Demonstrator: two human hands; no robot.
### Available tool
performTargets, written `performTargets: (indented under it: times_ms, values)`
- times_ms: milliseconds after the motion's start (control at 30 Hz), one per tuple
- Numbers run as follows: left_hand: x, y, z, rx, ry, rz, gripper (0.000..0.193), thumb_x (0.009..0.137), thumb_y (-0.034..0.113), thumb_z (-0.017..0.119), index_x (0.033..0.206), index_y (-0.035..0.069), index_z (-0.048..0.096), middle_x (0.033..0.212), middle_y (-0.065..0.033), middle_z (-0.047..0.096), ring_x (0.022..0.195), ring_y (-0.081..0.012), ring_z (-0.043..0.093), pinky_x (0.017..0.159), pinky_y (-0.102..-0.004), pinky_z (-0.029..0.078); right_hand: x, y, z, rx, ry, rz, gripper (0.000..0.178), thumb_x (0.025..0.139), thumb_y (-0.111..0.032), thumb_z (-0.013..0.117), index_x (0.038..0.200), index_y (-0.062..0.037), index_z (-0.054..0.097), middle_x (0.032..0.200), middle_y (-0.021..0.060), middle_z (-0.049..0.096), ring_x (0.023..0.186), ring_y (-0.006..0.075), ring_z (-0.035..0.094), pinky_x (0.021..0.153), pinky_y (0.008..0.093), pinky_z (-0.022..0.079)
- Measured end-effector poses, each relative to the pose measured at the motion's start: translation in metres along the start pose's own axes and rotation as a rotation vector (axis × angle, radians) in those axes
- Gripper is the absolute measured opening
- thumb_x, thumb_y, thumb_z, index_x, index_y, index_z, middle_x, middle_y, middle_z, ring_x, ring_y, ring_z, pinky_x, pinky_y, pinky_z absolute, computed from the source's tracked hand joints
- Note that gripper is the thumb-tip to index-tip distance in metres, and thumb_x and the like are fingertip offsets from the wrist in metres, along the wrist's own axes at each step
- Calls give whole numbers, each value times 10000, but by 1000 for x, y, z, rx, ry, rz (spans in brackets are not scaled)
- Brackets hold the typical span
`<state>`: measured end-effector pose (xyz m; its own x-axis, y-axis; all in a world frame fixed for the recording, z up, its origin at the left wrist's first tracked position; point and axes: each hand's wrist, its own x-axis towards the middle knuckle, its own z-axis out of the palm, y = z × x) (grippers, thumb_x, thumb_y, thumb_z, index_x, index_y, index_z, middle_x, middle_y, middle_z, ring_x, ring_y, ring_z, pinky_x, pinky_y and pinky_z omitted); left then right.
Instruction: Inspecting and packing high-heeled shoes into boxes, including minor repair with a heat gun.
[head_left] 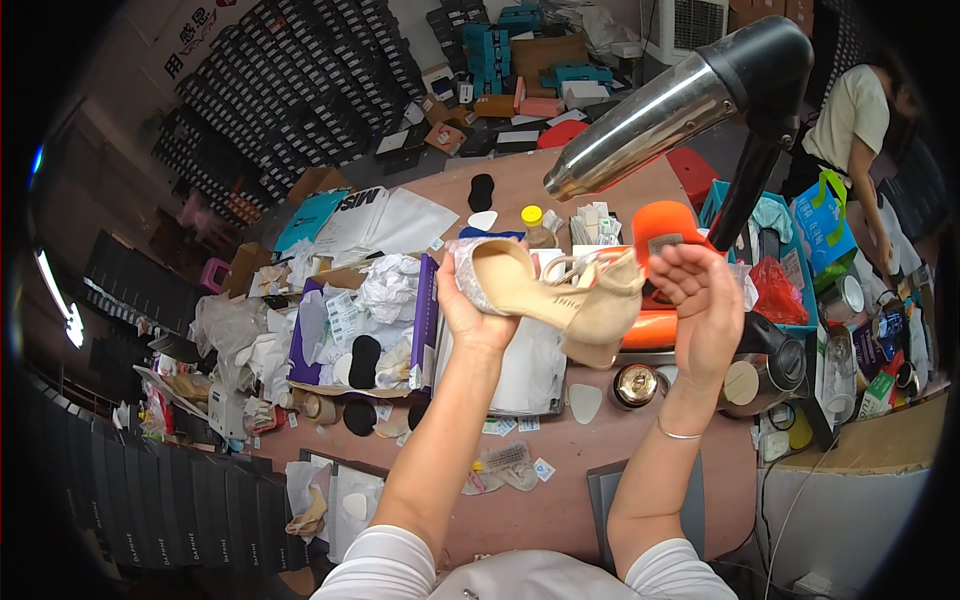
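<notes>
My left hand [468,318] grips a beige high-heeled sandal [606,308] around its glittery toe, thumb and fingers closed on it. The shoe lies tilted in the air above the table, insole showing, heel end pointing right, with thin straps bunched near the back. Just to the right of the heel, my right hand [706,310] is raised with its palm turned in and fingers apart, holding nothing. A silver bangle [679,434] circles that wrist. Behind the hands stands an orange machine [662,228], partly hidden by the sandal and my right hand.
A metal hot-air nozzle [640,115] on a black arm slants over the table's far side. A purple box [426,325] of crumpled paper lies left. A small round jar [636,386] and white pad [585,403] sit near. Another person [848,130] bends at far right.
</notes>
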<state>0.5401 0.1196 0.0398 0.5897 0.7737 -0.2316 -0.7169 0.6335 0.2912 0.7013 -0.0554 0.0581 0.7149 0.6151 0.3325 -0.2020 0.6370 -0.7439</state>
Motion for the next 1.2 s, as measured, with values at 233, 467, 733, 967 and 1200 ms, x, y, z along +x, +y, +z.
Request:
performTargets:
  times_ms: [233, 467, 733, 967, 1200]
  values:
    - [-109, 79, -84, 8, -13, -153, 643, 897, 529, 454, 1263, 1, 484, 1282, -240, 493, 1178, -386, 483, 964, -548, 419, -23, 136, 0, -1517, -252, 184, 467, 815, -255, 669, 1100, 97, 553, 1143, 270, 584, 1061, 397, 571, 893, 448, 464]
    - [-209, 122, -133, -238, 116, -189, 709, 928, 545, 365, 1310, -50, 409, 1252, -253, 507, 1176, -413, 484, 998, -555, 397, -50, 161, -3, -1725, -366, 5, 790, 754, -181, 718, 1410, -7, 314, 1366, 241, 432, 1322, 397, 323, 1082, 505, 252]
    - [-266, 144, -164, -324, 224, -98, 613, 957, 511, 321, 1277, 1, 433, 1255, -253, 487, 1174, -427, 475, 993, -603, 384, -36, 183, -60, -1655, -342, -148, 708, 749, -117, 697, 1348, 62, 364, 1377, 284, 389, 1290, 413, 363, 1077, 439, 313]
    - [-318, 176, -192, -231, 326, 1, 545, 969, 491, 305, 1232, 48, 484, 1241, -188, 523, 1147, -383, 512, 957, -569, 434, -49, 158, 6, -1617, -447, -123, 539, 826, -171, 662, 1278, 62, 484, 1277, 283, 504, 1203, 381, 484, 1032, 401, 373]
    - [-374, 204, -259, 186, 278, -58, 518, 962, 508, 363, 1237, 90, 499, 1201, -146, 564, 1080, -320, 576, 937, -501, 456, -322, 49, 268, -622, -1645, 728, 498, 951, -340, 496, 1278, 36, 505, 1242, 224, 546, 1180, 341, 507, 1048, 415, 331]
